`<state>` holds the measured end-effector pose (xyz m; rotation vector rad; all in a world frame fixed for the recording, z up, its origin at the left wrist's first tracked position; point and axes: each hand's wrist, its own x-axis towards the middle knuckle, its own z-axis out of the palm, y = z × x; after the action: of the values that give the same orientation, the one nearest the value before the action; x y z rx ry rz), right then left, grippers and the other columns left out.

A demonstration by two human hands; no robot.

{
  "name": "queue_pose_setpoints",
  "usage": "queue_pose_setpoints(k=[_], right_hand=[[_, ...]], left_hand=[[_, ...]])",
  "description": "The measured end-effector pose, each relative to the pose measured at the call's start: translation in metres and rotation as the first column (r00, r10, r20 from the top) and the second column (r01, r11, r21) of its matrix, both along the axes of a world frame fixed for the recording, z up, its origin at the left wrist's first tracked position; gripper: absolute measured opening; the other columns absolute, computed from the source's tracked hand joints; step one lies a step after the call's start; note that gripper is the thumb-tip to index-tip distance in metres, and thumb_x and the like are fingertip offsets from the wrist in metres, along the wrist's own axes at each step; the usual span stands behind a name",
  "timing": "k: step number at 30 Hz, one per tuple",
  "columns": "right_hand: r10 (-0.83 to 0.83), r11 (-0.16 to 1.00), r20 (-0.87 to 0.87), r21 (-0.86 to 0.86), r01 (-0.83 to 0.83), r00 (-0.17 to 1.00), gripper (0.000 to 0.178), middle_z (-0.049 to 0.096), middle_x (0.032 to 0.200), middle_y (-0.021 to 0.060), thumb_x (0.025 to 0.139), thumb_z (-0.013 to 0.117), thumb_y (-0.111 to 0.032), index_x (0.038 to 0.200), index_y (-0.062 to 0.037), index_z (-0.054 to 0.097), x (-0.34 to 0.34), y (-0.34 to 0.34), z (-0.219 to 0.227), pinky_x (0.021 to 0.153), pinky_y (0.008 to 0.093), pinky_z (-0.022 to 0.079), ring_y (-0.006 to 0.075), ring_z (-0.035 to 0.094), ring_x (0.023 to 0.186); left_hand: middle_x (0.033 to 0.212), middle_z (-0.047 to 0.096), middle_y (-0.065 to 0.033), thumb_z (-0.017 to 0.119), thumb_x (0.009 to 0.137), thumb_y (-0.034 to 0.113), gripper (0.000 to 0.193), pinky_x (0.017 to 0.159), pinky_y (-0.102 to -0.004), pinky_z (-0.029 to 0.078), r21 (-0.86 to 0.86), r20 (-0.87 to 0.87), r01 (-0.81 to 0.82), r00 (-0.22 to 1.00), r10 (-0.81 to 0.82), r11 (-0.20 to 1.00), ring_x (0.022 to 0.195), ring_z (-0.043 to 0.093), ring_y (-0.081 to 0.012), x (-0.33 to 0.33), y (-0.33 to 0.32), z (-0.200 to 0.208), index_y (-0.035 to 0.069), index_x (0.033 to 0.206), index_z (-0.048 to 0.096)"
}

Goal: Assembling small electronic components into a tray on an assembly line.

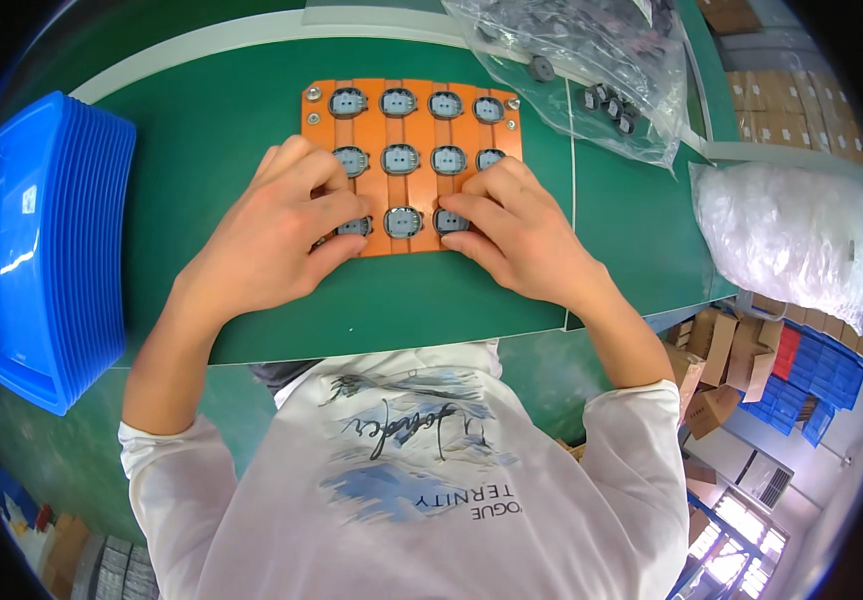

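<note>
An orange plate (372,125) lies on the green table, with several round dark-rimmed parts with grey centres sitting in rows of recesses. My left hand (276,225) covers its near left corner, thumb and index finger closed on the round part (353,226) there. At the near right, the thumb and index finger of my right hand (531,235) grip another round part (448,222), partly hidden by the fingers. Between the two hands a round part (403,222) sits untouched in its recess. Small metal screws (313,94) show at the plate's far corners.
Nested blue trays (21,250) stand at the left table edge. A clear plastic bag (591,60) with dark round pieces (611,105) lies at the far right. A bulging bag of whitish plastic (791,225) sits at the right, with cardboard boxes (716,345) beyond.
</note>
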<state>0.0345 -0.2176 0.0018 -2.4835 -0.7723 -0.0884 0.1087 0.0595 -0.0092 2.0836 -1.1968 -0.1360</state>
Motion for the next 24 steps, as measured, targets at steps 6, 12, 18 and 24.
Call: queue_pose_setpoints(k=[6,12,18,24], right_hand=[[-0.028,1.0,0.134,-0.002,0.029,0.991,0.039,0.059,0.099,0.0092,0.077,0.081,-0.012,0.111,-0.0008,0.068,-0.008,0.004,-0.013,0.082,0.0409,0.047,0.0301,0.056,0.092],[-0.107,0.993,0.121,-0.042,0.113,0.987,0.037,0.058,0.1,0.0083,0.078,0.08,-0.011,0.114,-0.005,0.071,-0.014,0.005,-0.012,0.086,0.0405,0.044,0.0276,0.054,0.094],[-0.176,0.984,0.137,-0.005,0.178,0.975,0.04,0.057,0.121,0.0092,0.078,0.082,-0.022,0.116,-0.0124,0.074,-0.03,0.003,-0.023,0.094,0.0397,0.041,0.0325,0.046,0.113],[-0.202,0.962,0.136,-0.159,0.223,0.97,0.039,0.055,0.128,0.0111,0.082,0.078,-0.017,0.12,-0.0121,0.072,-0.041,0.011,-0.014,0.099,0.0437,0.042,0.0339,0.043,0.123]], left_hand=[[0.093,0.055,-0.0064,0.079,0.074,0.008,0.021,0.087,-0.0373,0.045,-0.007,0.021,0.004,1.0,-0.004,1.0,0.096,0.052,-0.0275,0.0,0.0,0.0,0.005,0.094,0.072],[0.093,0.055,-0.0065,0.08,0.073,0.007,0.022,0.086,-0.0376,0.046,-0.014,0.012,0.0,1.0,0.0,1.0,0.096,0.052,-0.0276,0.0,0.0,0.001,0.005,0.094,0.072],[0.092,0.055,-0.0063,0.079,0.075,0.008,0.022,0.088,-0.0379,0.045,-0.041,0.006,0.016,1.0,-0.015,0.999,0.097,0.052,-0.0273,0.002,-0.002,-0.001,0.005,0.095,0.072],[0.092,0.055,-0.0057,0.08,0.074,0.008,0.025,0.089,-0.0383,0.044,0.028,-0.03,-0.007,1.0,0.008,1.0,0.097,0.052,-0.0274,-0.001,0.0,0.006,0.006,0.097,0.072]])
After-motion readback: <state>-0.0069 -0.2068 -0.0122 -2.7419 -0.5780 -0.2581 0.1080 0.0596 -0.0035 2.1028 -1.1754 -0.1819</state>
